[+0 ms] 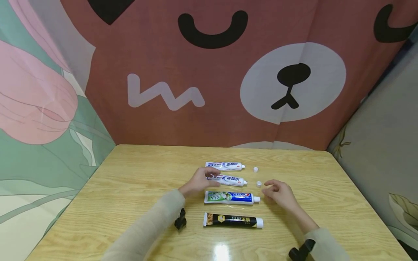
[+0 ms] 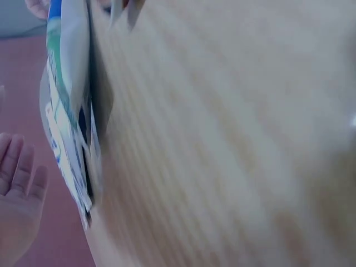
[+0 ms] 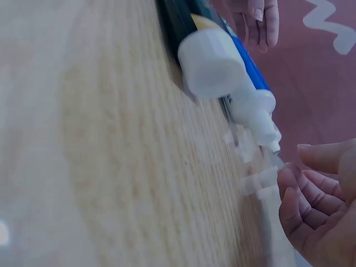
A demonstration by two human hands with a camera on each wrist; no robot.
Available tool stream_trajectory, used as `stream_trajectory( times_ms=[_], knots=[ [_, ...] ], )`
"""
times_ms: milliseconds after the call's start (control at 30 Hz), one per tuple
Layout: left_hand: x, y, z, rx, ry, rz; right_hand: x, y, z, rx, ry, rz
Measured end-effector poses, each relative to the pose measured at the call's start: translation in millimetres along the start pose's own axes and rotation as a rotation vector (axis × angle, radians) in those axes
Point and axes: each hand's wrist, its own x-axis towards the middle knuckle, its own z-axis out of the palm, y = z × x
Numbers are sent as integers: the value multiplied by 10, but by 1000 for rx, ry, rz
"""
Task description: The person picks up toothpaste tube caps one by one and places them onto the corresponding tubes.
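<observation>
My left hand (image 1: pixel 203 179) hovers at the flat end of a white-and-blue toothpaste tube (image 1: pixel 233 181), fingers relaxed with nothing visibly held. That tube's nozzle is uncovered, and a small white cap (image 1: pixel 259 184) lies just right of it. Beside this cap is my right hand (image 1: pixel 279 194), its fingers loosely bent; no object shows between them in the right wrist view. Behind lies another white-and-blue toothpaste tube (image 1: pixel 228 166), with its own loose cap (image 1: pixel 255 169). Nearer me are a capped green-and-blue toothpaste tube (image 1: pixel 230 197) and a black toothpaste tube (image 1: pixel 232 220) with a white cap (image 3: pixel 211 64).
The tubes lie in parallel on a wooden table (image 1: pixel 137 181), nozzles to the right. A hanging cloth with a bear print (image 1: pixel 222 119) stands behind the table's far edge. Black camera mounts sit at both wrists.
</observation>
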Motion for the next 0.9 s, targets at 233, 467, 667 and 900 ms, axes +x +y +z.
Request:
stream_trajectory(
  times_ms=[233, 467, 667, 900],
  knots=[
    [117, -80, -92, 52, 2, -94, 148, 52, 24, 29, -26, 49],
    [246, -89, -110, 59, -50, -135, 242, 118, 17, 59, -53, 52],
    [352, -107, -71, 108, -90, -154, 281, 131, 16, 33, -67, 34],
    [380, -87, -17, 119, -135, -128, 317, 164, 60, 5, -44, 41]
  ],
)
